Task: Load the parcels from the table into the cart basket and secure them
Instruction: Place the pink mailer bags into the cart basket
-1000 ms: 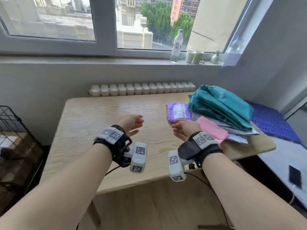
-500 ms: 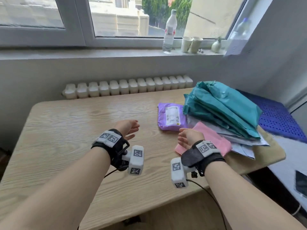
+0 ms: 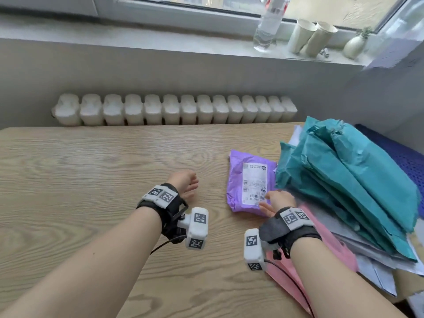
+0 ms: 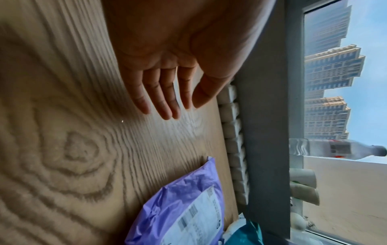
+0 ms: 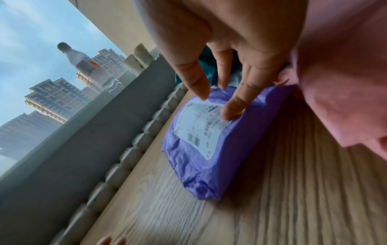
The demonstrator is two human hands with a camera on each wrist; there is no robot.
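A purple parcel (image 3: 250, 180) (image 5: 209, 149) (image 4: 184, 207) with a white label lies flat on the wooden table (image 3: 91, 168). To its right is a heap of teal parcels (image 3: 344, 175) on white envelopes, with a pink parcel (image 3: 325, 253) in front. My right hand (image 3: 276, 199) (image 5: 226, 79) hovers over the purple parcel's near right corner with fingers spread; one fingertip touches the label. My left hand (image 3: 184, 185) (image 4: 163, 92) is open with straight fingers just above bare table, left of the purple parcel. The cart basket is out of view.
A white radiator (image 3: 174, 110) runs behind the table's far edge. On the windowsill stand a plastic bottle (image 3: 267, 21), two paper cups (image 3: 312, 37) and a small vase (image 3: 354, 45). A blue mat (image 3: 408, 157) lies right of the parcels.
My right hand has moved forward from over the pink parcel to the purple parcel. The left hand has edged forward. My view has dropped and swung right, and the wire basket has left it.
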